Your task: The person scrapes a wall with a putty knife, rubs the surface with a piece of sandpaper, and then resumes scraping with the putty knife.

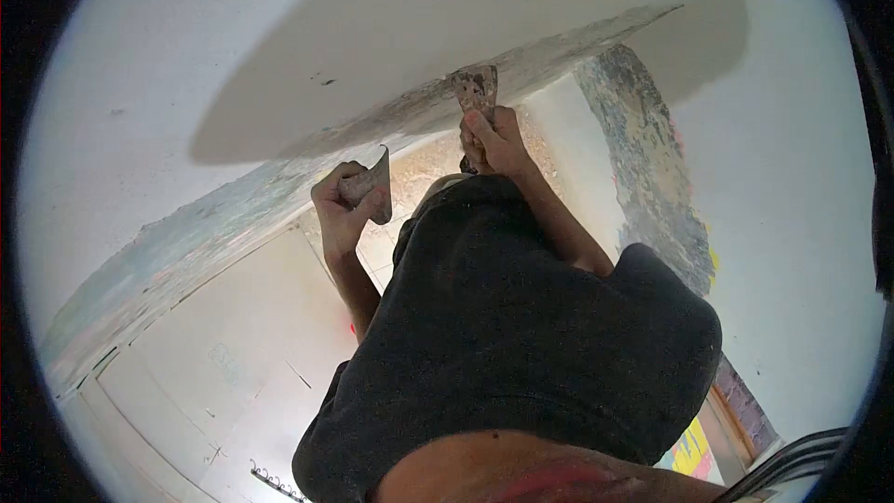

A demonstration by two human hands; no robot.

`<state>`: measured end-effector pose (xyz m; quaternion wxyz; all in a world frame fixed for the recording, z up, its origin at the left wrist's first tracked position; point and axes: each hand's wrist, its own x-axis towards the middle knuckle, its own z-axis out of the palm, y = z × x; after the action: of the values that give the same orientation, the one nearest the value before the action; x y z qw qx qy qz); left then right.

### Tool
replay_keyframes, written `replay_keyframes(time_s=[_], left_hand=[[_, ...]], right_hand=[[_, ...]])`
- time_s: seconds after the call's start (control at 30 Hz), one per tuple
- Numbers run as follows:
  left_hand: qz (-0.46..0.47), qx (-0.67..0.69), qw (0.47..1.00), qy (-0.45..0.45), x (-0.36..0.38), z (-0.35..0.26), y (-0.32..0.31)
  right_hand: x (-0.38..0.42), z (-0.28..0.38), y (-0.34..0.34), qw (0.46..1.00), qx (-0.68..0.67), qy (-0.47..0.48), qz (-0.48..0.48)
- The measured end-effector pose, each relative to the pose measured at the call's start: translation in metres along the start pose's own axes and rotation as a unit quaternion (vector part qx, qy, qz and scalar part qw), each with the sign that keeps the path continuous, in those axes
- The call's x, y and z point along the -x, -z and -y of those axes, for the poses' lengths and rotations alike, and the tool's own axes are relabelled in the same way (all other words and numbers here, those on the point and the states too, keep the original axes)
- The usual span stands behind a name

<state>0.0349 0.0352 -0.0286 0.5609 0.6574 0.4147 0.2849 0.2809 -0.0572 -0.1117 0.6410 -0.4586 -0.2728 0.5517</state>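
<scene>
My right hand [494, 142] is closed around a scraper [477, 88], its wide blade stained with dark and pale residue. The blade's edge meets the wall [391, 47] at the upper border of a bare grey strip [540, 61]. Lower and to the left, my left hand [343, 205] grips a second putty knife [377, 188]. That blade is turned nearly edge-on, and its handle is mostly hidden by the fingers. It appears to stand a little apart from the wall.
The bare strip runs on to the left as a bluish scraped area [214, 210]. Another scraped patch [643, 149] crosses the wall at right. Crumbs cover the floor [419, 177] below. A white panel [242, 335] stands at lower left, hooks [275, 482] at its bottom. Dark cables [792, 456] show at lower right.
</scene>
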Motion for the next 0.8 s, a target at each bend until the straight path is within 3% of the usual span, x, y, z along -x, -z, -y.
replay_keyframes(time_s=[0.1, 0.2, 0.3, 0.8], left_hand=[[0.007, 0.02, 0.999, 0.033, 0.003, -0.003, 0.001], [0.014, 0.019, 1.0, -0.001, 0.002, -0.003, -0.002], [0.012, 0.024, 0.999, 0.021, 0.003, -0.005, -0.001], [0.012, 0.032, 0.999, 0.022, 0.007, -0.004, -0.004]], right_hand=[[0.006, -0.002, -0.004, 1.0, -0.006, 0.004, -0.013], [0.0, -0.001, 0.002, 1.0, 0.023, 0.011, 0.018], [0.004, -0.002, -0.003, 1.0, -0.023, 0.001, 0.002], [-0.001, -0.007, -0.002, 0.999, 0.014, -0.004, -0.029]])
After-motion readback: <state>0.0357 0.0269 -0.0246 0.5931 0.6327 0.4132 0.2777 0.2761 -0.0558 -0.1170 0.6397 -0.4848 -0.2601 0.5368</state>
